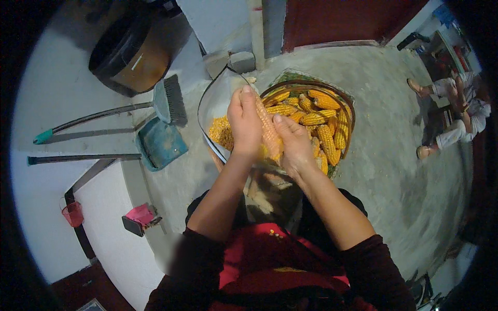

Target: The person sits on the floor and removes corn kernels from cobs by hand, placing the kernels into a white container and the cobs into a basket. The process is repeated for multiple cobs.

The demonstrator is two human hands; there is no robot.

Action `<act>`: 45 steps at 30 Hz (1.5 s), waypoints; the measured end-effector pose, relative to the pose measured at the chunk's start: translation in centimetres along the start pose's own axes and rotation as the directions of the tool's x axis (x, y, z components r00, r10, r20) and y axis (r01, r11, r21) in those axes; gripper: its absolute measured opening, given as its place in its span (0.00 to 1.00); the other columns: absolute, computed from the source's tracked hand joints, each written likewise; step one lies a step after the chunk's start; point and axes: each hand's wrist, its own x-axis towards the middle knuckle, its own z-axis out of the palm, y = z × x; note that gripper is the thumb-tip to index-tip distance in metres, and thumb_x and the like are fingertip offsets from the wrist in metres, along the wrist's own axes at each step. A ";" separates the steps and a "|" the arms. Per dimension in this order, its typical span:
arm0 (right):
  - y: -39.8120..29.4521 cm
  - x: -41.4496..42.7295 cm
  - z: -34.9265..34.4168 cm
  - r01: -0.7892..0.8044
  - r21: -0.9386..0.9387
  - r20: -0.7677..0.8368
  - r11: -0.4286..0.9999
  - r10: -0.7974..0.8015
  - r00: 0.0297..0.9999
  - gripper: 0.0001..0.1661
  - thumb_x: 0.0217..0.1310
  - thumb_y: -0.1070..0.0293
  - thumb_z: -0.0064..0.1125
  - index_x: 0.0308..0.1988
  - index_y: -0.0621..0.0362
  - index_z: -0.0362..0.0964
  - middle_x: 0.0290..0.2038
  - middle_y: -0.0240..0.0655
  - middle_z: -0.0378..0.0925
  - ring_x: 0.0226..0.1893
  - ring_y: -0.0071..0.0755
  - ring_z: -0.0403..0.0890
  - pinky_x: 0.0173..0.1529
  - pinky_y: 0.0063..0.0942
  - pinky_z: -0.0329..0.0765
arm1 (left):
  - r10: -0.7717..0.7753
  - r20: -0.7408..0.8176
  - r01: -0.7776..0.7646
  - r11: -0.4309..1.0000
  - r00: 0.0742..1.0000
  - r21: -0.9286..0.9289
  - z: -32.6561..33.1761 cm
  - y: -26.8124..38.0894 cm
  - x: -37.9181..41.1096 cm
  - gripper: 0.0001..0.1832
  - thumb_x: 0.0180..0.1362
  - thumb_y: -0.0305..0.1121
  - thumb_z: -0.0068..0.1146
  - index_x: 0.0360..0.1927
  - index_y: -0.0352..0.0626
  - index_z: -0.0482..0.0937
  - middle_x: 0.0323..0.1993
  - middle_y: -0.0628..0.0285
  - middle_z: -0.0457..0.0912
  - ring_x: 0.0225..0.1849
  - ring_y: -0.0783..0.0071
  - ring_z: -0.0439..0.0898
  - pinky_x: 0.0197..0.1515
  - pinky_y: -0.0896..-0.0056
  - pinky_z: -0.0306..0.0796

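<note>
Both of my hands are around one corn cob (268,126), largely bare and pale, with some yellow kernels near its lower end. My left hand (246,120) holds it from the left, near the upper end, and my right hand (294,145) grips the lower right side. Beneath my left hand, a pale bag (220,91) with a dark rim holds loose yellow kernels (220,130). To the right, a round basket (352,116) is filled with whole ears of yellow corn (328,142). Below my hands, a container (268,198) between my legs holds pale pieces, partly in shadow.
A broom (169,99) and a teal dustpan (161,144) are at the left, below a large dark-rimmed vat (130,54). Two blocks (242,62) stand by the wall. Another person (455,105) sits at the far right. A pink item (140,214) lies lower left.
</note>
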 end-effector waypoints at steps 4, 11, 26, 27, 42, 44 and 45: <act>0.4 0.6 -0.6 -0.034 0.038 -0.063 0.999 0.036 0.997 0.16 0.67 0.62 0.45 0.41 0.63 0.74 0.36 0.34 0.77 0.35 0.24 0.75 0.42 0.24 0.73 | -0.039 0.064 0.039 0.999 0.997 0.002 0.2 0.9 -0.4 0.19 0.66 0.43 0.38 0.25 0.40 0.66 0.21 0.68 0.62 0.25 0.80 0.60 0.27 0.73 0.58; -1.3 0.7 -0.3 -0.307 0.157 0.091 0.939 0.296 0.951 0.26 0.69 0.52 0.35 0.41 0.61 0.73 0.37 0.39 0.77 0.37 0.32 0.77 0.43 0.26 0.73 | -0.339 0.091 0.350 0.882 0.936 -0.316 -0.9 0.6 0.9 0.18 0.65 0.46 0.37 0.27 0.44 0.68 0.20 0.66 0.68 0.20 0.77 0.67 0.23 0.74 0.62; -1.1 -0.5 0.2 0.388 -0.684 0.292 0.618 -0.255 0.922 0.28 0.66 0.49 0.42 0.29 0.65 0.67 0.23 0.39 0.69 0.25 0.32 0.68 0.32 0.31 0.68 | -0.326 0.021 0.317 0.898 0.945 -0.304 -1.8 -0.7 1.9 0.19 0.64 0.47 0.41 0.23 0.45 0.68 0.18 0.67 0.69 0.18 0.78 0.67 0.21 0.74 0.62; -1.1 -0.6 0.2 0.394 -0.706 0.305 0.588 -0.250 0.919 0.27 0.66 0.50 0.41 0.29 0.66 0.67 0.22 0.41 0.68 0.25 0.33 0.68 0.32 0.32 0.68 | -0.321 0.032 0.315 0.898 0.946 -0.308 -1.9 -0.9 2.0 0.19 0.64 0.47 0.41 0.23 0.45 0.68 0.18 0.67 0.68 0.18 0.78 0.67 0.21 0.74 0.62; -1.0 -0.9 0.4 0.442 -0.670 0.303 0.596 -0.324 0.896 0.21 0.70 0.59 0.37 0.29 0.64 0.64 0.21 0.29 0.62 0.24 0.22 0.61 0.31 0.25 0.64 | -0.173 -0.011 0.166 0.963 0.985 -0.213 -1.5 -0.4 1.4 0.19 0.65 0.43 0.39 0.21 0.44 0.63 0.20 0.72 0.61 0.25 0.83 0.57 0.28 0.75 0.55; -1.2 -1.0 0.4 0.435 -0.677 0.309 0.593 -0.308 0.900 0.21 0.70 0.59 0.37 0.29 0.63 0.64 0.21 0.28 0.62 0.25 0.22 0.61 0.31 0.24 0.64 | -0.176 0.019 0.176 0.961 0.984 -0.214 -1.8 -0.6 1.5 0.19 0.66 0.43 0.39 0.21 0.45 0.63 0.21 0.72 0.61 0.25 0.83 0.57 0.28 0.76 0.54; -1.2 -1.0 0.3 0.432 -0.681 0.311 0.591 -0.300 0.902 0.21 0.70 0.59 0.37 0.28 0.63 0.64 0.21 0.27 0.62 0.25 0.21 0.61 0.31 0.24 0.64 | -0.178 0.034 0.181 0.959 0.983 -0.216 -1.7 -0.4 1.5 0.19 0.66 0.43 0.39 0.21 0.45 0.63 0.21 0.72 0.61 0.26 0.84 0.57 0.28 0.76 0.54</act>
